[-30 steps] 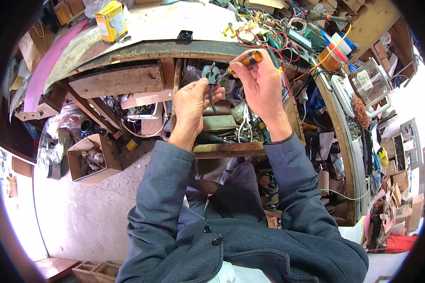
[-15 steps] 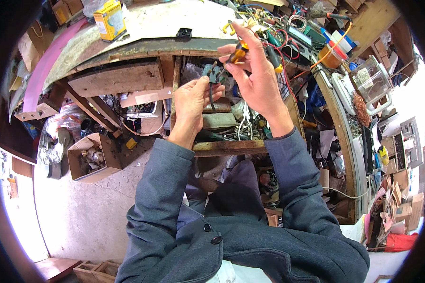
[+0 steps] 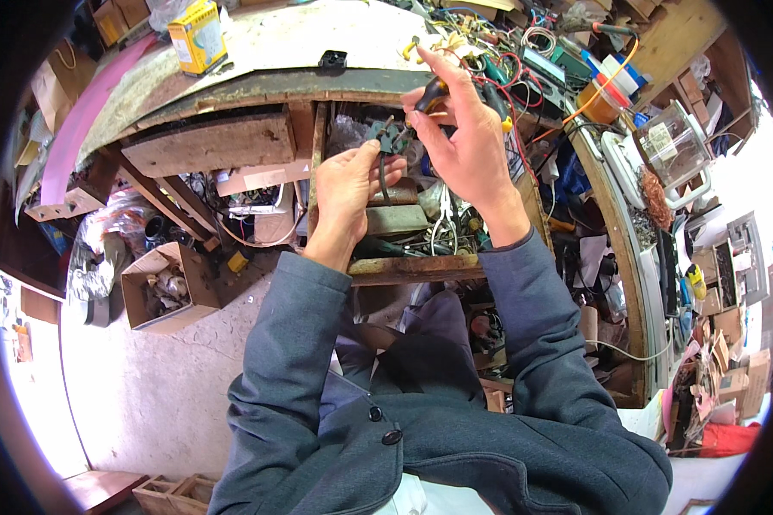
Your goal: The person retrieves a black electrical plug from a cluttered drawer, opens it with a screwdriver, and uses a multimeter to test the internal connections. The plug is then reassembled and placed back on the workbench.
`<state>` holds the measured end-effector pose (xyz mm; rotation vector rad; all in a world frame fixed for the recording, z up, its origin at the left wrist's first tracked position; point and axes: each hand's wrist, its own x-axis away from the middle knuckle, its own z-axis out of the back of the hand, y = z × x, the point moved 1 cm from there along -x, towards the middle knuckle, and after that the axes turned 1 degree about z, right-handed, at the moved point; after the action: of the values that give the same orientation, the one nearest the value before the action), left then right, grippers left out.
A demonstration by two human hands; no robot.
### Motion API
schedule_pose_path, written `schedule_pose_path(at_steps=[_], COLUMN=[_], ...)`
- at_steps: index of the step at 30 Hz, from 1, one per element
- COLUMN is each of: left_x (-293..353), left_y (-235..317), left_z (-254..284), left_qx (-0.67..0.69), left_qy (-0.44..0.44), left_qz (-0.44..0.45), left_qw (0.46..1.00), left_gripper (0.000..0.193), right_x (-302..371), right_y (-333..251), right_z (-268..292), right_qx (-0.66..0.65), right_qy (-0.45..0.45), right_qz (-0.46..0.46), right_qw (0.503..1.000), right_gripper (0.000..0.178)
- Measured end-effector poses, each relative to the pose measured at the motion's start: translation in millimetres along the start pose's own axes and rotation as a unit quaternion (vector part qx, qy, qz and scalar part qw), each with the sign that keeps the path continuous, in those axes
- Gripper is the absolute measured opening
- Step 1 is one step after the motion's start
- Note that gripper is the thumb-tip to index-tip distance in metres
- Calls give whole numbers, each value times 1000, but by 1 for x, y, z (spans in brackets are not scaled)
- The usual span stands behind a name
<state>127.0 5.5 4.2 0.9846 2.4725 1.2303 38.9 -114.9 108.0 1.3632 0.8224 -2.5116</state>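
My left hand point(image 3: 343, 184) pinches a small dark green plug-like piece point(image 3: 389, 142) with metal prongs pointing away from me. A black cord point(image 3: 384, 184) hangs from it past my fingers. My right hand point(image 3: 475, 146) is closed on a screwdriver point(image 3: 434, 93) with a black and amber handle. Its shaft slants down toward the right side of the piece; whether the tip sits in a screw is too small to tell. Both hands are above an open drawer point(image 3: 416, 268). On the bench edge beyond them lies a small black plastic part point(image 3: 333, 59).
In the drawer are pliers with pale handles point(image 3: 444, 225) and other tools. Tangled wires and tools crowd the bench's right side, near an orange-and-white tub point(image 3: 604, 100). A yellow box point(image 3: 197, 39) stands back left. An open carton point(image 3: 172, 287) sits on the floor at left.
The screwdriver handle has turned in my right fingers, showing more black now. The green piece has tilted slightly in my left hand. Both arms stay nearly in place.
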Motion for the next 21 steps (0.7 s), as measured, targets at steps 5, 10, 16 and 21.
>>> schedule_pose_path(at_steps=[5,10,16,21], left_x=[-3,-1,-1,0], left_y=[-4,-3,-3,-5], left_z=[2,2,4,1], left_qx=[1,6,15,15], left_qy=[-15,-7,-9,5], left_qz=[8,29,37,33], left_qw=[1000,1000,999,999], left_gripper=[26,26,28,28], right_x=[1,1,7,9], right_y=[-3,-1,-1,1], right_z=[5,0,-1,1], right_qx=[131,22,110,114], right_qy=[-28,-16,-17,-24], right_qz=[-37,-26,20,-2], right_qw=[990,999,994,993], right_gripper=[67,68,69,69])
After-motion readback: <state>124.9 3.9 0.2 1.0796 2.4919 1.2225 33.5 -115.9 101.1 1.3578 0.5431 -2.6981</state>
